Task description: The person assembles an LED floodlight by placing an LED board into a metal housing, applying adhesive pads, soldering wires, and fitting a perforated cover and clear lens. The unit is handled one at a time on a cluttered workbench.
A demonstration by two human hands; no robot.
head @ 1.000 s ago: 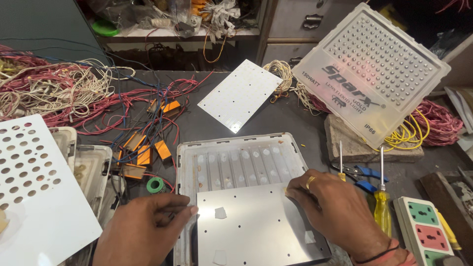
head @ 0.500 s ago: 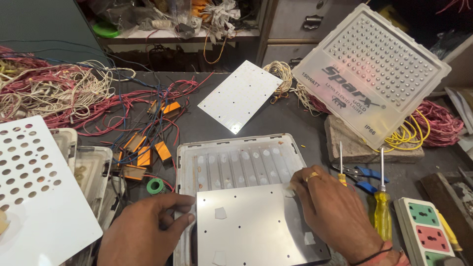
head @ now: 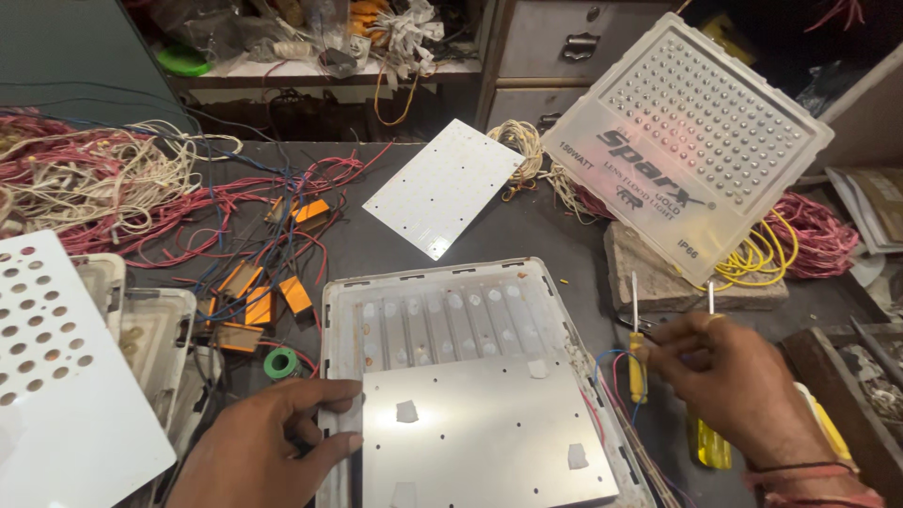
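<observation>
A light grey lamp housing (head: 442,306) lies flat in front of me, with a row of white pads in its upper half. A bare metal plate (head: 480,433) with small holes covers its lower half. My left hand (head: 259,452) rests at the plate's left edge, fingers spread, thumb and forefinger touching the edge and the housing rim. My right hand (head: 743,381) is just right of the housing, its fingertips pinched on the handle of a yellow screwdriver (head: 638,367). A second yellow screwdriver (head: 710,442) lies partly under that hand.
A white board (head: 442,188) lies beyond the housing, and a lens cover (head: 687,141) leans at the back right. Red wire tangles (head: 113,198), orange parts (head: 259,301) and a green tape roll (head: 279,363) lie at left. A perforated white panel (head: 56,376) is at bottom left.
My right hand left the plate's right side and moved right to the screwdrivers. My left hand slid along the plate's left edge. The plate now sits square in the housing.
</observation>
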